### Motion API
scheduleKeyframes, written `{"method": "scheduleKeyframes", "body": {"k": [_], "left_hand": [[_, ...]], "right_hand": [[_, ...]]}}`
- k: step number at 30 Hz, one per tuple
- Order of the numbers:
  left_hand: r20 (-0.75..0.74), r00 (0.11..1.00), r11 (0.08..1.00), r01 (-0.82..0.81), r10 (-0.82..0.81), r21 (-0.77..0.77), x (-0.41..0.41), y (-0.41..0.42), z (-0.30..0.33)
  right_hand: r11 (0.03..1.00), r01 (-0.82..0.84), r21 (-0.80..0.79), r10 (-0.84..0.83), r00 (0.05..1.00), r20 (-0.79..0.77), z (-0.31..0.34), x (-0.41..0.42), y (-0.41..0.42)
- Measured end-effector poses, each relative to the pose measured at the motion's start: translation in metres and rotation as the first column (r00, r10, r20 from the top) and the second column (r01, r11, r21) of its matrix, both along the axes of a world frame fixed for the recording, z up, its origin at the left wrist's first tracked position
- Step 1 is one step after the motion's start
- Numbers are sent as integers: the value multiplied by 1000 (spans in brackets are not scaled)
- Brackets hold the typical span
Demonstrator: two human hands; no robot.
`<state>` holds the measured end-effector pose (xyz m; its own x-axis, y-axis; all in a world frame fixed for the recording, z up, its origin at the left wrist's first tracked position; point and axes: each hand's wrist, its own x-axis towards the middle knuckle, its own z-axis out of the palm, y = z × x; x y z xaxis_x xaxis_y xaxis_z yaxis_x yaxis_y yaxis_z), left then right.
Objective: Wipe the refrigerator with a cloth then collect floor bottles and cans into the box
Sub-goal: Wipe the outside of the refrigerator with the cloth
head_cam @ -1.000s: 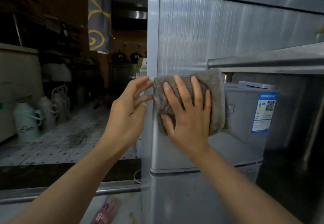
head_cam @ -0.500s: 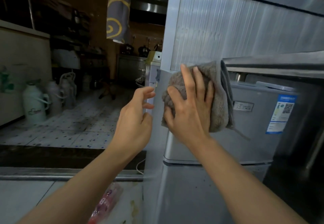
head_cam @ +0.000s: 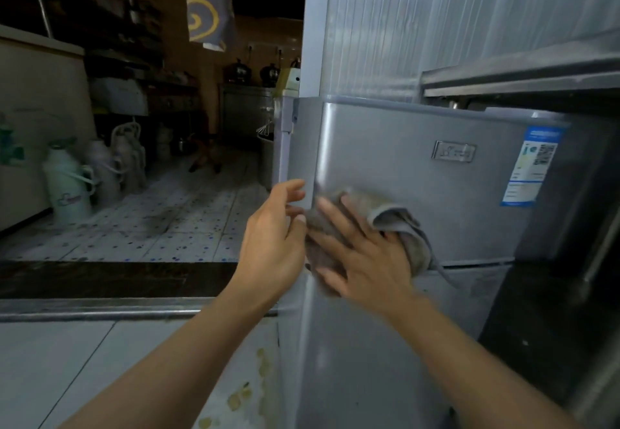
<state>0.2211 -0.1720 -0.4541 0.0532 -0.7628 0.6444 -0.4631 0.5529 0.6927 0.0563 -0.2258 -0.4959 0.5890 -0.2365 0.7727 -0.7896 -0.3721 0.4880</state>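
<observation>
Head view: the grey cloth (head_cam: 399, 227) lies bunched against the front of the silver refrigerator (head_cam: 402, 167), low on its upper door just above the seam to the lower door, and sits under the right hand (head_cam: 362, 257), whose straight, spread fingers press it flat to the metal. The left hand (head_cam: 275, 227) is at the refrigerator's left edge, just beside the cloth, fingers loosely bent and gripping nothing. Near the refrigerator's right edge is a blue-and-white label (head_cam: 530, 167); well to its left, thermos flasks (head_cam: 72, 183) stand on the tiled floor.
</observation>
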Motion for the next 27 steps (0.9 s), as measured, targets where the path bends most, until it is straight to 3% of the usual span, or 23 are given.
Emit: {"method": "scheduleKeyframes", "body": {"k": [4,7,12,17,20,24,27], "left_hand": [[-82,993,996,-82,80,-26,-16,-7,2],[-91,985,989,-146,144,-12,-29,-13,-5],[-93,978,982,-187,188,16,-40,-22,-22],[-71,984,985,-158,162,64,-36,-28,-28],[-58,985,985,-159,164,72,-39,-28,-26],[-66,981,982,-177,182,70,-40,-26,-25],[-59,983,984,-168,171,50,-39,-27,-28]], "right_hand": [[989,121,-86,-97,964,247,83,-13,-21],[989,122,-84,-85,931,355,61,-7,-22],[993,110,51,-120,954,275,-45,-21,-4],[999,43,26,-49,956,290,-14,-25,-9],[996,91,-17,-73,886,457,33,-21,-21],[988,153,8,-134,840,526,18,-44,-22],[978,156,139,-208,667,716,0,-83,-21]]}}
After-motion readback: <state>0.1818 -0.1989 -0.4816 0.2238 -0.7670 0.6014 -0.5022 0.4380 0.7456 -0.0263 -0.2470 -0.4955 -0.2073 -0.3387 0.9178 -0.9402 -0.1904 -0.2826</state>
